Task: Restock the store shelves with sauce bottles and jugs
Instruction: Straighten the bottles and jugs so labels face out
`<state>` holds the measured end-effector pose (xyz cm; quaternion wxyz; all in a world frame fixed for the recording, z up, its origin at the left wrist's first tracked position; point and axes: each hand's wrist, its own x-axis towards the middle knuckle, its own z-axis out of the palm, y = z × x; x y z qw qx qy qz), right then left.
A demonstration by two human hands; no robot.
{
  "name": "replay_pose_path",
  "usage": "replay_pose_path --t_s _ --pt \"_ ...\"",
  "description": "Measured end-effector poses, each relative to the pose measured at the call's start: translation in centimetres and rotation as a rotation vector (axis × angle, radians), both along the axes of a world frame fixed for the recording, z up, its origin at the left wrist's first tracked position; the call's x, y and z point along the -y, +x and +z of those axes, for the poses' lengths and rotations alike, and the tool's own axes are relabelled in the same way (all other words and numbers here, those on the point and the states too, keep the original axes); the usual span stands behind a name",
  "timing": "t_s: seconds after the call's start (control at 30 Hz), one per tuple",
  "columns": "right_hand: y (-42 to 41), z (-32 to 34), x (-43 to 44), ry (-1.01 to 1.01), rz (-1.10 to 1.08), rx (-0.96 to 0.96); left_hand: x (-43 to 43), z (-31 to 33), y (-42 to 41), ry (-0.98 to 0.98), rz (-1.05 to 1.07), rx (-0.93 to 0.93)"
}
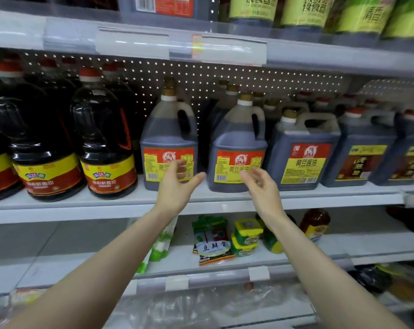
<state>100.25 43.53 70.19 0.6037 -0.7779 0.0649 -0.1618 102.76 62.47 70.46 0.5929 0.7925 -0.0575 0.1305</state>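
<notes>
Two grey soy sauce jugs with red and yellow labels stand side by side on the middle shelf (120, 205), the left jug (169, 138) and the right jug (236, 143), with a gap between them. My left hand (176, 186) hovers in front of the left jug's label, fingers loosely spread and holding nothing. My right hand (260, 186) hovers in front of the right jug's lower label, fingers relaxed and empty. Neither hand clearly touches a jug.
Dark round bottles (106, 138) with red caps fill the shelf's left side. More square jugs (303, 148) stand to the right. Above, a shelf holds green-labelled bottles (303, 10). The shelf below holds sauce packets (213, 243), small green tubs (246, 236) and a brown bottle (316, 224).
</notes>
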Motion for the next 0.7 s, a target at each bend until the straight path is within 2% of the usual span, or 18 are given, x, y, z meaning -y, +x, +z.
replay_pose_path --t_s 0.17,0.47,0.7 --pt "1.0 -0.6 2.8 0.021 0.005 -0.005 3.4 -1.3 1.0 -0.033 -0.054 -0.059" --pt "5.3 -2.9 5.8 -0.025 0.143 -0.017 7.9 -3.5 3.9 -0.147 -0.058 -0.103" --pt "7.8 -4.3 6.8 -0.028 0.226 -0.014 9.0 -4.4 5.3 -0.115 -0.052 -0.06"
